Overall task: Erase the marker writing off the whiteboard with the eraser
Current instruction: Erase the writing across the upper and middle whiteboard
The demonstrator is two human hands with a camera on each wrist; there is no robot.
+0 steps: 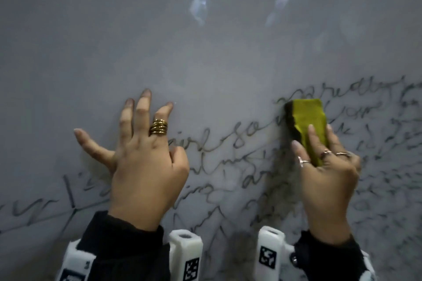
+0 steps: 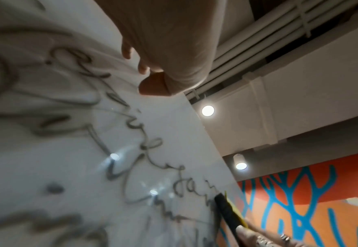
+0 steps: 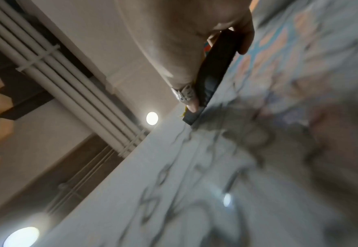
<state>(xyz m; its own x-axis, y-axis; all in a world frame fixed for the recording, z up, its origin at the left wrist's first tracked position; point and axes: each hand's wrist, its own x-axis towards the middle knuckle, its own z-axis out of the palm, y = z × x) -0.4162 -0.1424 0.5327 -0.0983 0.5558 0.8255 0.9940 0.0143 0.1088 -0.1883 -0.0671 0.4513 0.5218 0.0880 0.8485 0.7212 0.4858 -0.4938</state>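
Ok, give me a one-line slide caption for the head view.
Right hand presses the yellow eraser over marker writing while the left hand braces the whiteboard.

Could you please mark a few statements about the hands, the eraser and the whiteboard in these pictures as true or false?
1. The right hand holds the eraser against the whiteboard. True.
2. The left hand grips a marker. False: it holds nothing; its fingers are spread on the board.
3. The eraser is yellow on top with a dark pad below. True.
4. The marker writing is all wiped off. False: lines of writing remain below and to the right.
5. The upper part of the board is full of writing. False: it shows only reflected lights.
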